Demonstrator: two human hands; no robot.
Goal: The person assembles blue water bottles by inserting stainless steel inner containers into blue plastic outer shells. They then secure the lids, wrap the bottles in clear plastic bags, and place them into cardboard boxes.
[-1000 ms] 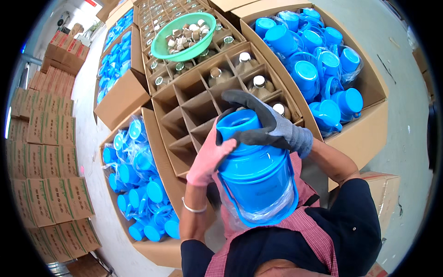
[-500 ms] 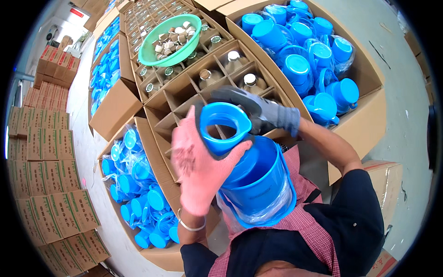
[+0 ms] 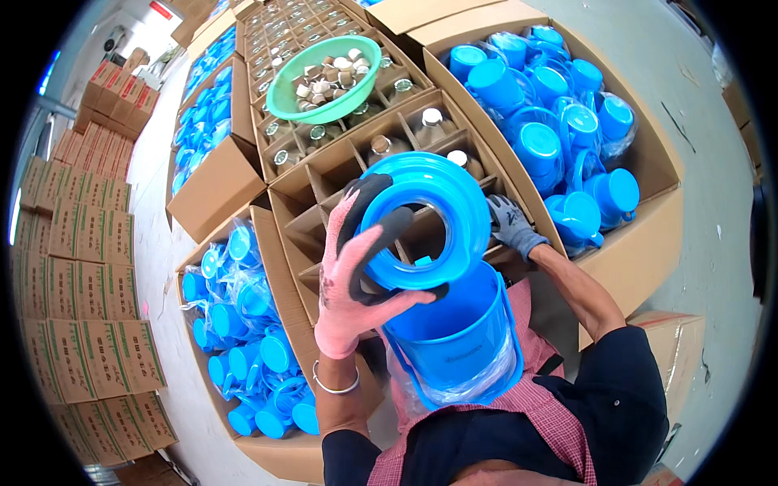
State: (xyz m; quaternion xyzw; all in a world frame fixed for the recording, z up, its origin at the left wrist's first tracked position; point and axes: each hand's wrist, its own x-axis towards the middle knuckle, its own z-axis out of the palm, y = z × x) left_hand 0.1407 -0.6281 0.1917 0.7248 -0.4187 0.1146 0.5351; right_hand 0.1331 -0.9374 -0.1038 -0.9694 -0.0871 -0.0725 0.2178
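My left hand (image 3: 344, 283), in a pink glove with dark finger coating, grips a wide blue ring-shaped flask collar (image 3: 472, 215) by its left side. The collar is tilted, its round hole toward me. Just beneath it stands a blue flask casing (image 3: 454, 344) against my lap, open at the top, with clear plastic film around its lower part. My right hand (image 3: 515, 225), grey-gloved, is apart from the collar, over the near right part of the divided carton (image 3: 320, 174). Its fingers look stretched out; the collar stands close to their tips, and I see nothing held.
Glass flask liners (image 3: 433, 125) with caps stand in some carton compartments. A green basin (image 3: 279, 101) of small stoppers rests on the carton. Boxes of blue flask parts stand to the right (image 3: 539, 150) and left (image 3: 231, 320). Stacked cartons (image 3: 89, 292) line the far left.
My right hand has let go of the collar and moved right and down to the carton's edge. The left hand has turned the collar so its wide flange faces me.
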